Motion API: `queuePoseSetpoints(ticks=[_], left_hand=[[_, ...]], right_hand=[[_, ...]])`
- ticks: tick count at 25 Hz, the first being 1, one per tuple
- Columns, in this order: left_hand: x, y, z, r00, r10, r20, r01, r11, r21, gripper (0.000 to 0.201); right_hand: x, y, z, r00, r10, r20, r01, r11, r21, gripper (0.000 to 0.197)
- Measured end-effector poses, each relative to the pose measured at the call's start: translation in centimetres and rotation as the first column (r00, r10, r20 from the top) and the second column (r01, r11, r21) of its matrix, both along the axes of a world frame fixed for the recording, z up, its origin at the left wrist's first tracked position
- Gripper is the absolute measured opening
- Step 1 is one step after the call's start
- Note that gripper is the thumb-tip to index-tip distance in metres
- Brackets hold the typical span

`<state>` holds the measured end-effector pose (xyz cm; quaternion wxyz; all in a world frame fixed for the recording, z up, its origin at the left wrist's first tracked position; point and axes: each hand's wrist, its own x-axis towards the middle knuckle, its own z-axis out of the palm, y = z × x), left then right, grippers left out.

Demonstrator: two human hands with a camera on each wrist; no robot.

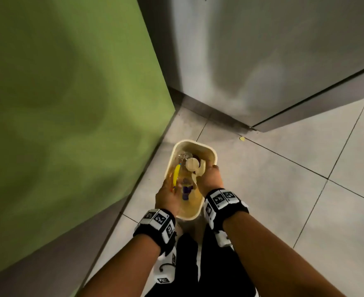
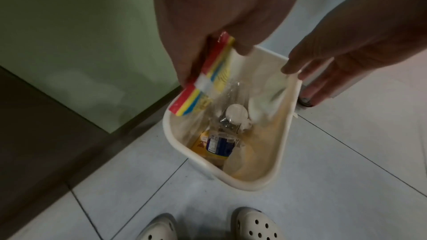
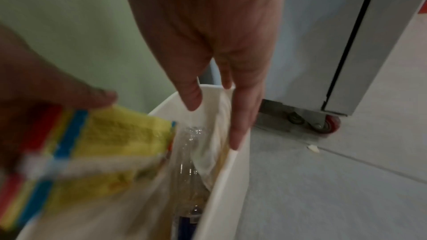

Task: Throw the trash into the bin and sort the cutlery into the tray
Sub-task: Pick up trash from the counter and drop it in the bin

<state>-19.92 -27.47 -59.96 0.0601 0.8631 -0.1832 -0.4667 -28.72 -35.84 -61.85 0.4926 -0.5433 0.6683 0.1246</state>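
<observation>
While over bin (image 2: 272, 174), left hand (image 2: 221, 12) pinching wrapper (image 2: 208, 78).

I am finding no text that I can read here. The yellow, red and blue packet (image 2: 203, 78) is carrying print too blurred to make out, and the blue label on the bottle (image 2: 218, 145) in the bin (image 2: 233, 180) is too small. The wristbands (image 1: 221, 199) are showing only black-and-white square code markers, no letters.
</observation>
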Motion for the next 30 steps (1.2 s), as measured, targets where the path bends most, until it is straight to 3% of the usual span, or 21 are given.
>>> queuePoseSetpoints(ticks=[2,4,8,12,14,20,23,26,30], left_hand=[[0.0,0.0,0.5,0.998,-0.038,-0.045,0.038,0.999,0.000,0.046],[0.5,-0.1,2.3,1.000,-0.003,-0.022,0.003,1.000,0.017,0.041],[1.9,0.3,9.3,0.997,0.046,-0.058,-0.047,0.999,-0.004,0.033],[1.7,0.7,19.0,0.991,0.093,-0.098,-0.105,0.986,-0.126,0.027],[1.4,1.2,25.0,0.976,0.168,-0.136,-0.194,0.958,-0.210,0.025],[2.7,5.1,43.0,0.942,0.262,-0.212,-0.332,0.829,-0.450,0.026],[4.5,9.1,51.0,0.902,0.384,-0.197,-0.426,0.715,-0.555,0.029],[6.7,13.7,57.5,0.854,0.505,-0.128,-0.450,0.589,-0.671,0.026],[9.4,20.0,62.9,0.780,0.622,-0.066,-0.425,0.450,-0.785,0.020]], right_hand=[[-0.1,0.3,0.4,1.000,-0.011,0.012,0.010,0.997,0.078,0.067],[-0.8,0.6,2.3,0.999,-0.018,0.031,0.015,0.997,0.077,0.053],[-2.1,1.1,10.1,0.988,0.151,0.045,-0.154,0.985,0.080,0.037],[-1.8,0.9,20.2,0.928,0.362,0.084,-0.369,0.927,0.076,0.036],[-1.0,0.9,25.8,0.861,0.495,0.116,-0.500,0.866,0.015,0.036],[3.0,1.6,42.3,0.715,0.688,0.125,-0.629,0.711,-0.313,0.031],[6.9,4.3,50.3,0.495,0.848,0.189,-0.741,0.525,-0.419,0.031],[11.2,7.7,56.5,0.286,0.931,0.226,-0.749,0.364,-0.554,0.030],[15.7,12.0,61.7,0.148,0.949,0.278,-0.681,0.301,-0.667,0.025]])
